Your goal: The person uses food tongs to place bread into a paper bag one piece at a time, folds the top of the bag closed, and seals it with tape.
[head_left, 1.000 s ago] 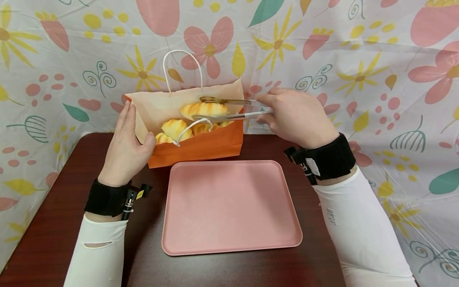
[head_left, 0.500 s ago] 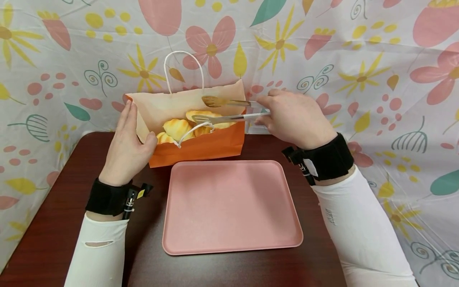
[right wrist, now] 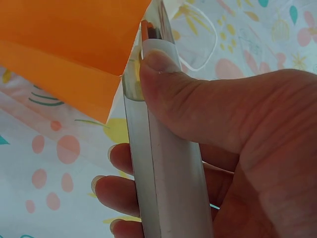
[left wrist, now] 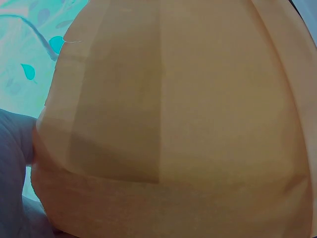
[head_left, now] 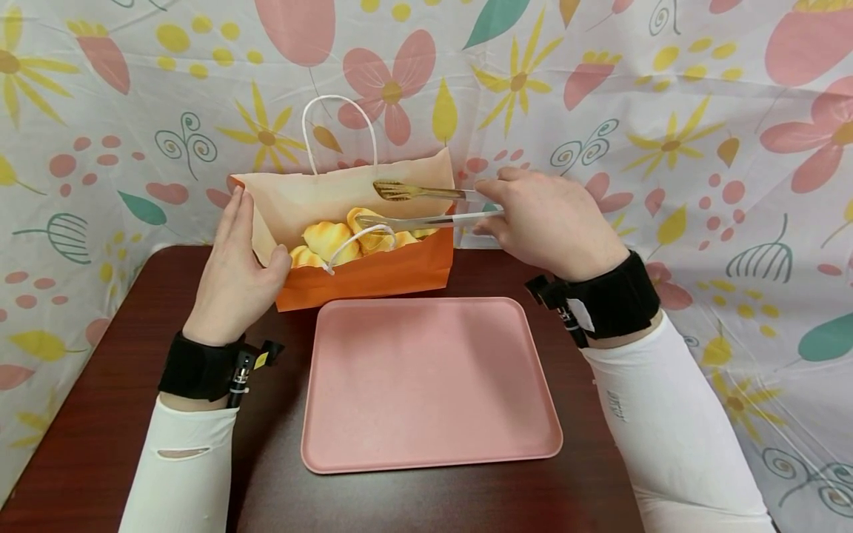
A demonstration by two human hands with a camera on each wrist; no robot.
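An orange paper bag (head_left: 363, 275) with white cord handles stands with its mouth facing me. Inside it lie several yellow ridged bread rolls (head_left: 331, 240). My left hand (head_left: 233, 274) rests straight-fingered along the bag's left side, its thumb at the front rim. In the left wrist view, the bag's paper (left wrist: 223, 109) fills most of the picture. My right hand (head_left: 549, 215) grips a pair of clear-handled tongs (head_left: 426, 194), which reach into the bag from the right. Their two arms are spread, the upper tip near the back wall and the lower tip over a bread roll.
A pink rectangular tray (head_left: 429, 385) lies on the dark red-brown table (head_left: 266, 474) in front of the bag. Right behind the bag hangs a flower-patterned cloth (head_left: 520, 133). The front cord handle (head_left: 360, 240) loops across the bread rolls.
The tongs have spread apart around the upper bread roll, which has dropped lower and now sits tilted among the others. My left hand and the tray have stayed put.
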